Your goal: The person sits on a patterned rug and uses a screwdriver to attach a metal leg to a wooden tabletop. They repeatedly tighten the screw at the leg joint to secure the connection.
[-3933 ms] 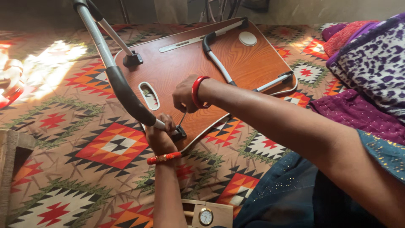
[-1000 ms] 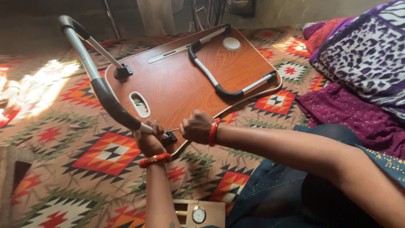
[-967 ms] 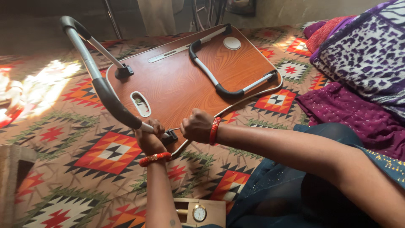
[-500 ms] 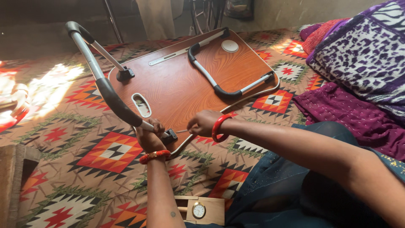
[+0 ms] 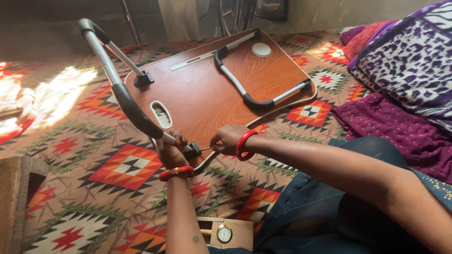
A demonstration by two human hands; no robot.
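A wooden folding lap table (image 5: 207,94) lies upside down on a patterned bedspread. One U-shaped metal leg (image 5: 123,96) with a black foam grip stands raised at the left; the other leg (image 5: 254,91) lies folded flat on the board. My left hand (image 5: 170,149) grips the raised leg near its black hinge bracket (image 5: 192,149). My right hand (image 5: 227,139) pinches a thin metal tool or screw at that bracket. Both wrists wear red bangles.
A small wooden box with a clock face (image 5: 225,233) sits near my lap. Purple and leopard-print fabrics (image 5: 405,70) are piled at the right. A wooden edge (image 5: 14,197) shows at the lower left. Sunlight falls on the bedspread (image 5: 61,94) at the left.
My right hand came off the board and down to the hinge bracket beside my left hand, then settled pinching there. The left hand kept its grip on the raised leg.
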